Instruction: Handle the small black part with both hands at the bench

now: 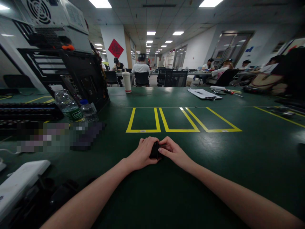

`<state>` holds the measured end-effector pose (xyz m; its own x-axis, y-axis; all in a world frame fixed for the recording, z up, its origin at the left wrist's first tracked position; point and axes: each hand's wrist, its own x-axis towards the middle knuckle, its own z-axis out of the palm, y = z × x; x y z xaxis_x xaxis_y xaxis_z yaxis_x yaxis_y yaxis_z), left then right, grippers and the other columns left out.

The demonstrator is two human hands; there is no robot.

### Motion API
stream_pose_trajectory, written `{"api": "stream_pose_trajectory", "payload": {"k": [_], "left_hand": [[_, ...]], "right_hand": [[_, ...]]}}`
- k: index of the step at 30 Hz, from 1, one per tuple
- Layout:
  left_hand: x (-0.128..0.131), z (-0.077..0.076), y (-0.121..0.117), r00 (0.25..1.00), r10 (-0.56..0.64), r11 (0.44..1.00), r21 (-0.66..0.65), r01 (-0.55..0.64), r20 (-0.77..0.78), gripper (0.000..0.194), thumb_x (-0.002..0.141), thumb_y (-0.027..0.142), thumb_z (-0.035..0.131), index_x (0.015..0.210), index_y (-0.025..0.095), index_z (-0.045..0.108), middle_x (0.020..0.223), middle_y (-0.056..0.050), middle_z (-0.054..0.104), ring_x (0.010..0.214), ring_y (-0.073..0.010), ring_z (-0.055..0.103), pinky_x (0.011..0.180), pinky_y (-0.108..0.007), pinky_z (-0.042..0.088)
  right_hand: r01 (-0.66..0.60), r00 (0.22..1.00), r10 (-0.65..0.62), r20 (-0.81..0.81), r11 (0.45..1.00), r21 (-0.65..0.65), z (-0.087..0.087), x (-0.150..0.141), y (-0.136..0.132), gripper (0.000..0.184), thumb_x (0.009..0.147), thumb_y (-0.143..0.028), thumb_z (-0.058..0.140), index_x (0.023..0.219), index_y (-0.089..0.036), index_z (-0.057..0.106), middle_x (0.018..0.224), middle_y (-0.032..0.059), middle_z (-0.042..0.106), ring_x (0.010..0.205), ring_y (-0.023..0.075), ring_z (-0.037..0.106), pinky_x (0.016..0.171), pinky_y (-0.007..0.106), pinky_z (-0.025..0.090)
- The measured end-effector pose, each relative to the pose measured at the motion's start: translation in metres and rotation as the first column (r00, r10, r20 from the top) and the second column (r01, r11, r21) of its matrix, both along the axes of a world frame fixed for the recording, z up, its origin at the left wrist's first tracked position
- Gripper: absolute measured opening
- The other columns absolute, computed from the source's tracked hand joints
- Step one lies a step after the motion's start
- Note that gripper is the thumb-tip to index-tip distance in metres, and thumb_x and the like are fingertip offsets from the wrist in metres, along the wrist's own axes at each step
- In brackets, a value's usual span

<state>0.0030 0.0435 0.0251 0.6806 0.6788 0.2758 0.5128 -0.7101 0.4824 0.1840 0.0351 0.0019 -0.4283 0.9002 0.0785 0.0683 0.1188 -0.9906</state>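
Note:
Between my hands, low over the green table (pixel 181 194), is a small black boxy object (pixel 154 152); its exact kind does not show. My left hand (pixel 142 155) wraps round it from the left, thumb below and fingers over the top. From the other side my right hand (pixel 173 152) grips its right edge, the thumb and curled fingers closed against it. Much of the object is hidden by my fingers. Just beyond my hands, yellow tape outlines (pixel 143 131) mark the tabletop.
At left stand a black computer case (pixel 83 73), a large plastic bottle (pixel 68 103) and a smaller blue-capped bottle (pixel 88 111). A white power strip-like block (pixel 26 175) lies near left. Further back are a white tumbler (pixel 126 82) and a clipboard with papers (pixel 204 93). Several people sit beyond.

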Motion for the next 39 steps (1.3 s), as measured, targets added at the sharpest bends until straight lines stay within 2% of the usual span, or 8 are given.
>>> {"api": "stream_pose_trajectory", "payload": {"k": [5, 12, 15, 18, 25, 28, 33, 39], "left_hand": [[-0.001, 0.002, -0.001, 1.000, -0.029, 0.999, -0.024, 0.028, -0.010, 0.051, 0.072, 0.022, 0.062, 0.113, 0.022, 0.032, 0.110, -0.006, 0.047, 0.100, -0.0228, 0.047, 0.085, -0.037, 0.034], [0.003, -0.013, 0.003, 0.998, 0.067, 0.998, -0.019, -0.067, 0.014, 0.055, 0.064, 0.017, 0.066, 0.109, 0.023, 0.035, 0.105, -0.005, 0.048, 0.095, -0.0242, 0.048, 0.081, -0.038, 0.035], [0.003, -0.012, 0.003, 0.999, 0.047, 0.999, -0.016, -0.047, 0.022, 0.053, 0.067, 0.019, 0.065, 0.110, 0.023, 0.034, 0.106, -0.005, 0.048, 0.095, -0.0236, 0.048, 0.082, -0.037, 0.035], [0.001, -0.005, 0.001, 1.000, 0.015, 1.000, -0.010, -0.015, 0.018, 0.052, 0.069, 0.021, 0.064, 0.111, 0.023, 0.033, 0.107, -0.005, 0.048, 0.096, -0.0227, 0.048, 0.083, -0.037, 0.035], [0.000, 0.005, -0.002, 1.000, -0.006, 0.999, -0.036, 0.005, -0.020, 0.051, 0.072, 0.023, 0.062, 0.114, 0.021, 0.033, 0.109, -0.006, 0.047, 0.099, -0.0226, 0.047, 0.086, -0.038, 0.035], [0.000, 0.004, -0.001, 1.000, -0.002, 0.999, -0.037, 0.002, -0.022, 0.052, 0.072, 0.023, 0.062, 0.114, 0.021, 0.032, 0.110, -0.006, 0.046, 0.099, -0.0229, 0.047, 0.086, -0.039, 0.034], [0.000, -0.002, 0.001, 1.000, 0.008, 1.000, -0.029, -0.008, -0.012, 0.050, 0.070, 0.021, 0.063, 0.111, 0.022, 0.034, 0.107, -0.006, 0.047, 0.096, -0.0231, 0.047, 0.084, -0.039, 0.035], [0.002, -0.013, 0.005, 0.999, 0.026, 0.999, 0.027, -0.027, 0.028, 0.056, 0.066, 0.022, 0.067, 0.111, 0.021, 0.033, 0.106, -0.005, 0.048, 0.094, -0.0226, 0.047, 0.081, -0.037, 0.036]], "right_hand": [[-0.023, 0.994, 0.025, 0.102, 1.000, -0.020, 0.003, 0.002, -0.001, 0.023, 0.079, -0.032, 0.051, 0.099, -0.021, 0.046, 0.099, 0.0027, 0.053, 0.093, 0.0182, 0.054, 0.082, 0.039, 0.045], [-0.162, 0.986, 0.160, -0.050, 0.987, -0.023, 0.001, 0.005, 0.001, 0.033, 0.070, -0.023, 0.064, 0.094, -0.021, 0.041, 0.097, 0.0009, 0.051, 0.093, 0.0165, 0.055, 0.080, 0.035, 0.046], [-0.120, 0.992, 0.119, -0.048, 0.993, -0.018, 0.002, 0.004, 0.001, 0.025, 0.074, -0.026, 0.059, 0.092, -0.021, 0.043, 0.095, 0.0001, 0.051, 0.090, 0.0157, 0.055, 0.077, 0.033, 0.047], [-0.053, 0.998, 0.053, -0.021, 0.999, -0.005, 0.002, 0.001, 0.000, 0.018, 0.077, -0.029, 0.055, 0.090, -0.022, 0.045, 0.094, -0.0003, 0.051, 0.088, 0.0159, 0.056, 0.075, 0.033, 0.048], [-0.008, 0.998, 0.008, 0.068, 1.000, -0.003, -0.001, 0.000, 0.000, 0.026, 0.079, -0.029, 0.052, 0.102, -0.023, 0.042, 0.099, 0.0021, 0.051, 0.093, 0.0175, 0.053, 0.081, 0.037, 0.046], [-0.027, 0.997, 0.029, 0.071, 0.999, -0.025, -0.001, 0.001, 0.001, 0.026, 0.079, -0.031, 0.052, 0.102, -0.022, 0.042, 0.098, 0.0030, 0.052, 0.094, 0.0179, 0.053, 0.083, 0.039, 0.045], [-0.134, 0.989, 0.131, -0.073, 0.990, -0.039, -0.002, 0.003, 0.003, 0.029, 0.072, -0.022, 0.062, 0.093, -0.021, 0.043, 0.100, 0.0013, 0.052, 0.096, 0.0170, 0.054, 0.084, 0.037, 0.044], [-0.010, 0.996, 0.007, -0.084, 1.000, -0.024, 0.000, 0.000, 0.000, 0.014, 0.078, -0.027, 0.055, 0.087, -0.020, 0.047, 0.090, -0.0005, 0.052, 0.088, 0.0153, 0.055, 0.076, 0.032, 0.046]]}}
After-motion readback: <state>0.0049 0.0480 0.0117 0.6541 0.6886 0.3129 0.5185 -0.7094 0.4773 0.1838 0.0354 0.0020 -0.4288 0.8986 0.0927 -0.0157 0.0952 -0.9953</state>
